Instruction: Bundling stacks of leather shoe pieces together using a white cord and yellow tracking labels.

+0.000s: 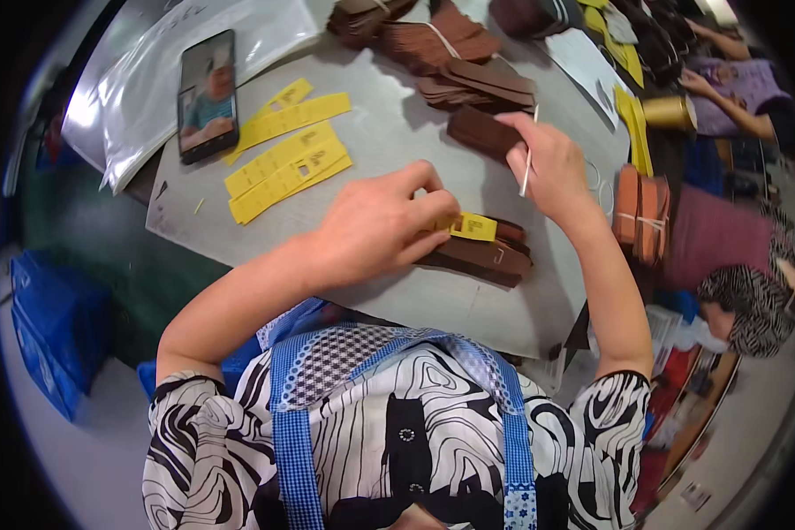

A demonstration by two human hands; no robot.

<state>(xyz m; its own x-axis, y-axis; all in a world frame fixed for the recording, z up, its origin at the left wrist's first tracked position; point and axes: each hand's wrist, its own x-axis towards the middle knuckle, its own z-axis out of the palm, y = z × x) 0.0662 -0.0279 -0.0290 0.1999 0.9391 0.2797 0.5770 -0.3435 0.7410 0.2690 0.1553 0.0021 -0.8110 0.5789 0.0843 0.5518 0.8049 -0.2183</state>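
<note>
My left hand (384,216) is closed, its thumb and fingertips pinching the left end of a small yellow paper tag (477,227). The tag lies over a stack of dark brown strips (481,262), which my left fingers partly cover. Up and to the right, my right hand (548,163) grips a thin white stick (527,172) that slants between its fingers. Its fingertips reach the right end of another dark brown bundle (477,131); whether they touch it I cannot tell. More yellow paper strips (287,168) lie left of my left hand.
A phone (208,97) rests on clear plastic at the far left of the grey table (389,309). Brown bundles (442,44) pile up at the back. Banded orange-brown pieces (640,216) and a gold cylinder (669,113) stand right, near other people.
</note>
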